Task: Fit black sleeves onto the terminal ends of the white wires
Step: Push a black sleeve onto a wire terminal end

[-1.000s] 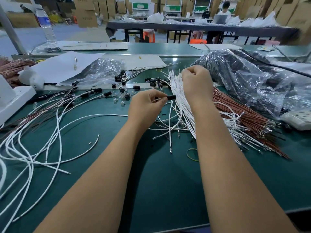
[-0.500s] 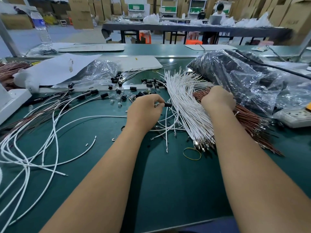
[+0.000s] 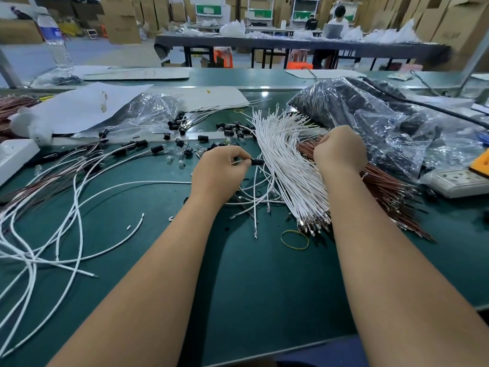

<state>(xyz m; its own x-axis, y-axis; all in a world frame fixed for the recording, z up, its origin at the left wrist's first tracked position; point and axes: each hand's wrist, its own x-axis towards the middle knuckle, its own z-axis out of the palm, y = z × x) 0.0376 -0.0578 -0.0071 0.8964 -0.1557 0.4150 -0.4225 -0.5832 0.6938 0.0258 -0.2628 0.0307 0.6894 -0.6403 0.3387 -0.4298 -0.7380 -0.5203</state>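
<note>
My left hand (image 3: 221, 172) pinches a small black sleeve (image 3: 257, 162) together with a thin wire at mid-table. A fanned bundle of white wires (image 3: 287, 165) with metal terminals at its near end lies just right of it. My right hand (image 3: 340, 151) is curled, knuckles up, over the brown wire bundle (image 3: 383, 186) beside the white one; what its fingers hold is hidden. Loose black sleeves (image 3: 230, 132) are scattered behind my left hand.
Long white wires (image 3: 53, 221) sprawl across the left of the green table (image 3: 251, 287). A clear bag of black parts (image 3: 383, 123) sits at the right, with a power strip (image 3: 460, 181) beside it. A yellow rubber band (image 3: 295, 239) lies near the terminals. Small glass bulbs (image 3: 180, 158) are scattered nearby.
My right hand came off the top of the white wire bundle and moved right and nearer, onto the brown wires. My left hand kept its pinch on the sleeve.
</note>
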